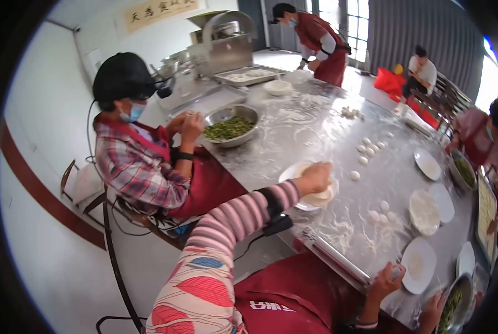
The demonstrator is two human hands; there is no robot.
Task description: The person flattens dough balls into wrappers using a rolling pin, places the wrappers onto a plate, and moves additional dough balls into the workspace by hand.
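Dough (319, 196) looks soft, light, sticky; left hand (314, 177) fists it from above on plate (289, 173). Right hand (383, 281) curls shut beside pin (338, 259).

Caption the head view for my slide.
Left hand rests on pale dough on a round white plate; right hand holds a long rolling pin on the floury steel table.

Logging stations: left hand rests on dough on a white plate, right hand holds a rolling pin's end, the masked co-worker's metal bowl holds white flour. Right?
No: the head view shows chopped greens in the metal bowl, not flour. Left hand on dough, white plate, right hand on rolling pin: correct.
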